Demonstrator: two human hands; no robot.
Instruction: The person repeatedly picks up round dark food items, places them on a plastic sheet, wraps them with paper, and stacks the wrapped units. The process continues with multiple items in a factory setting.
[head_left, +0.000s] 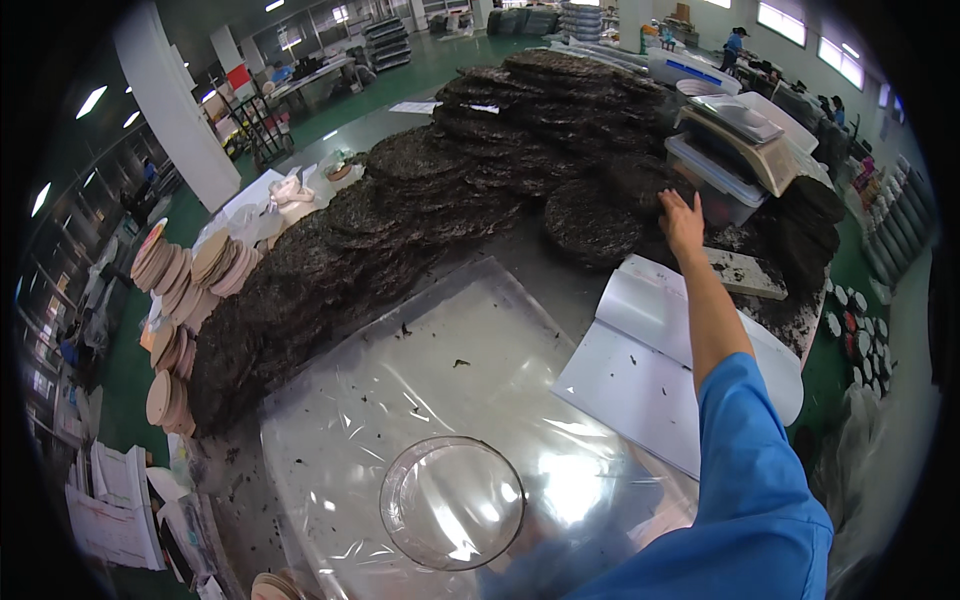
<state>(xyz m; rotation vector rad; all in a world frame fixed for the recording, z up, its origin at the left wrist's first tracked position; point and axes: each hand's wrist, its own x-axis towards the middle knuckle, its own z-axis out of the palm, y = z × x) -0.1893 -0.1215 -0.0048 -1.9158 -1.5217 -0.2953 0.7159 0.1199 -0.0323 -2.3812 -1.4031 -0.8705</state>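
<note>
My right hand (681, 214) reaches far forward and rests on the edge of a dark, round, flat fibrous sheet (649, 180), fingers slightly spread; whether they grip it is hidden. Another such dark disc (592, 221) lies just left of it. Tall overlapping piles of the same dark discs (540, 120) curve round the back and left of the table. Near me a clear round ring or shallow dish (453, 502) sits on clear plastic sheeting (450, 360) with dark crumbs on it. An open notebook (637, 367) lies under my right forearm. My left hand is out of view.
Behind the right hand stand lidded clear plastic boxes (716, 180) with a beige scale-like device (750, 146) on top. A pale block (742, 271) lies right of the hand. Stacks of round tan discs (169, 285) line the left edge. People in blue (733, 49) are far off.
</note>
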